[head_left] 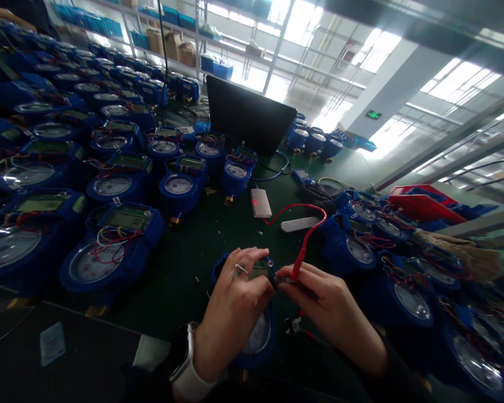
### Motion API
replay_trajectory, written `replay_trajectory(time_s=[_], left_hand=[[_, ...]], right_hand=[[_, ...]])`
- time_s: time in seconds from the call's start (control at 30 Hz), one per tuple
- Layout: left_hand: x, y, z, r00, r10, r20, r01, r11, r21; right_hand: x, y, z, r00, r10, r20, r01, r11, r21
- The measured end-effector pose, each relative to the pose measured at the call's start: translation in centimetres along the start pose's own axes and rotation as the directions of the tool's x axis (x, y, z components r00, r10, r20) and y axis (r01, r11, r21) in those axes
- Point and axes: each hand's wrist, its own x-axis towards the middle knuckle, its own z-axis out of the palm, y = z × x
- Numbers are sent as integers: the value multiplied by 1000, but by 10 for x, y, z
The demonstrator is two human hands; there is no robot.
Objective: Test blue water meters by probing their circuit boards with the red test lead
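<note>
A blue water meter (258, 333) stands at the table's front, its round dial partly covered by my left hand (241, 294). The fingers of that hand curl over the meter's display housing, with thumb and forefinger near its right edge. My right hand (319, 299) pinches the end of a red cable (301, 254) against that same edge, close to the left thumb; the tip itself is hidden by the fingers. This cable loops back to a small white box (260, 203) with red lights. A dark and red piece (294, 326) lies below my right hand.
Many blue meters with loose wires, such as this meter (96, 260), fill the left; more meters (411, 302) crowd the right. Behind the white box stands a black screen (250, 115). A pale flat bar (298, 224) lies beside the cable, and a red bin (420, 204) stands farther right.
</note>
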Motion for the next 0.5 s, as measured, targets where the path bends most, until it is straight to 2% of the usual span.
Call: replay_trajectory(time_s=[0.5], left_hand=[[0,2,0,1000,-8,30,7,999,32]], right_hand=[[12,2,-8,992,81,92,-86,995,52]])
